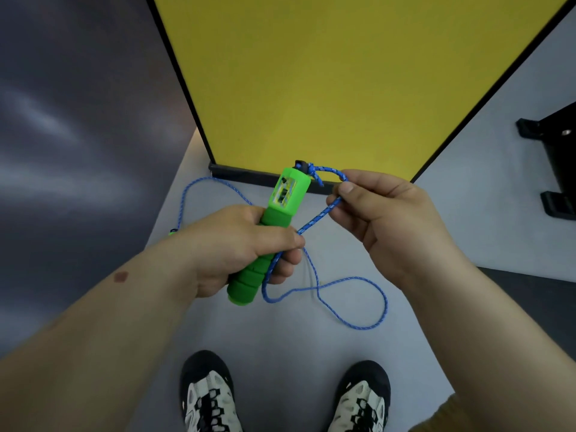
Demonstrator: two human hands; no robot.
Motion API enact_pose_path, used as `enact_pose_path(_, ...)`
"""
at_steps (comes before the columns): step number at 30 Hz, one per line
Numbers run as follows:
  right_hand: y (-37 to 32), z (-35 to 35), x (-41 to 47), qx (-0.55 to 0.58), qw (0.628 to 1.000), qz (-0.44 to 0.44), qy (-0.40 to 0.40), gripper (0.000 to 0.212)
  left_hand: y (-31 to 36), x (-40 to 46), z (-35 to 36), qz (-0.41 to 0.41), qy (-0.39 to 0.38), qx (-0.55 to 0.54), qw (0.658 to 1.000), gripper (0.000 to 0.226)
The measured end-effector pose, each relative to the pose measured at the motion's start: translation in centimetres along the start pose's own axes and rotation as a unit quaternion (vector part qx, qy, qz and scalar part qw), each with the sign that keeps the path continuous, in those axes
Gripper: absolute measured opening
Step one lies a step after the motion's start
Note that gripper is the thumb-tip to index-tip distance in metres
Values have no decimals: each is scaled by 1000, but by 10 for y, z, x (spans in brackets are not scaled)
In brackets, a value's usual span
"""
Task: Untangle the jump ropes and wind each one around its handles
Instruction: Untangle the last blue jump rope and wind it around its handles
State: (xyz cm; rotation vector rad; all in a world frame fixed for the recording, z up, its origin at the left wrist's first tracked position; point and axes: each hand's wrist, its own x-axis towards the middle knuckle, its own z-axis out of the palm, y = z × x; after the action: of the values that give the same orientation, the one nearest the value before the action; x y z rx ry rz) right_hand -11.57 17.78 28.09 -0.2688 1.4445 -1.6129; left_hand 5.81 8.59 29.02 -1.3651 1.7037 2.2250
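While the blue rope (311,221) runs out of the black cap at the top of the green handle (274,226), we hold that handle upright in front of us, above the grey floor (311,353). Our left hand (240,247) is wrapped round its foam grip, and the thumb seems to press one strand of rope against the foam. Our right hand (380,219) pinches the rope between thumb and forefinger just beside the handle's counter window, where the cord arcs over from the cap.

Below the hands the rope hangs slack and crosses itself once in a loose loop lying near the floor. Another length trails away to the left and back toward a small green piece (171,232) beside our left wrist; it may be the second handle, but too little of it shows to be sure.

We judge the winding barely begun: no full turn sits round the handle yet, and most of the cord is loose. Only this one rope is in view.

Further out stand a yellow panel (327,82) and our two shoes (208,397).
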Motion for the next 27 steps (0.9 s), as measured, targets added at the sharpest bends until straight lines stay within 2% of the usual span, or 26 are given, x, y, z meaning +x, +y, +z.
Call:
enact_pose_path(3,3,-2,1,36,999,15,15,12,1,1,3,-1,4,4,1000,11)
enact_pose_path(8,16,4,-10,82,985,123,-87,21,6,1,7,0,23,-22,1000,12)
enact_pose_path(11,20,6,-13,66,986,113,-101,22,7,-1,7,-8,25,-32,999,11)
enact_pose_path(16,14,3,-10,63,992,88,-71,19,8,-2,7,-13,11,-30,999,12)
enact_pose_path(23,0,-11,3,135,989,53,19,24,10,-4,3,-14,-3,-17,1000,10)
enact_pose_path(27,3,-10,0,140,987,81,-11,23,11,-4,7,-14,3,-27,1000,11)
